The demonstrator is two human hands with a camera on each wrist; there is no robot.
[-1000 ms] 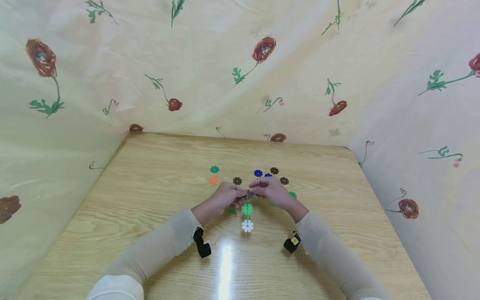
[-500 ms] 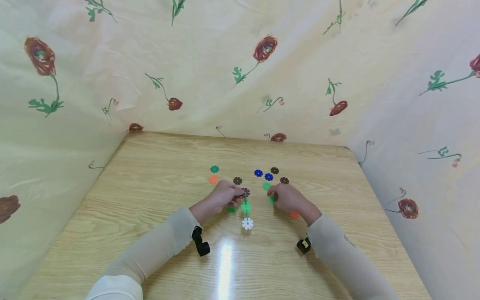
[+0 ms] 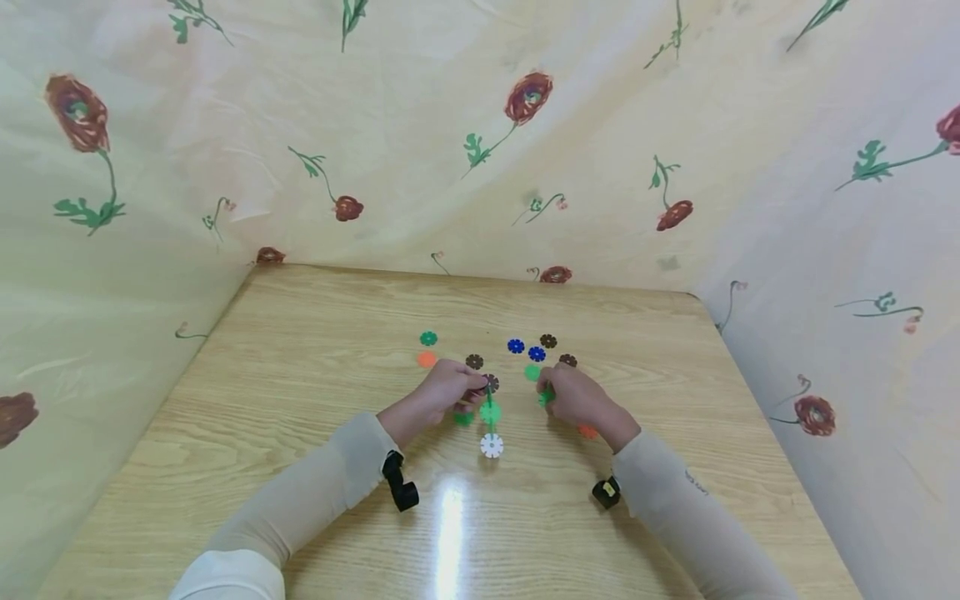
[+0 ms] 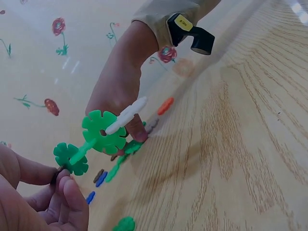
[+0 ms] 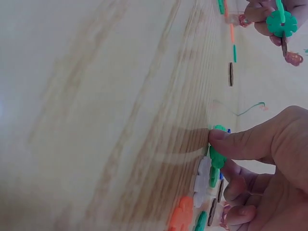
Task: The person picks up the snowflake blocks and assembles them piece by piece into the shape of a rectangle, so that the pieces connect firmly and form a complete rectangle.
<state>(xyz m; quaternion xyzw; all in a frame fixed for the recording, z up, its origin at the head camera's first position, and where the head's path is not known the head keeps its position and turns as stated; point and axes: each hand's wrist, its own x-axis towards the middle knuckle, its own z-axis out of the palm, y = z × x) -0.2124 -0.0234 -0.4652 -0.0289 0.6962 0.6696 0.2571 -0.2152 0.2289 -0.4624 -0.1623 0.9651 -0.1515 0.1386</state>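
Note:
My left hand pinches the brown end disc of a short chain of slotted discs: brown, two green, and a white one at the near end. In the left wrist view the chain sticks out from my fingertips just above the table. Apart from it to the right, my right hand is down on the table. Its thumb and curled fingers pinch a green disc among several loose ones.
Loose discs lie on the wooden table: green, orange, brown, two blue, more brown, and orange by my right wrist. Flowered cloth walls close in three sides.
My right hand has left the chain, moved right and come down onto the loose discs, taking hold of a green one. The left hand keeps holding the chain in place.

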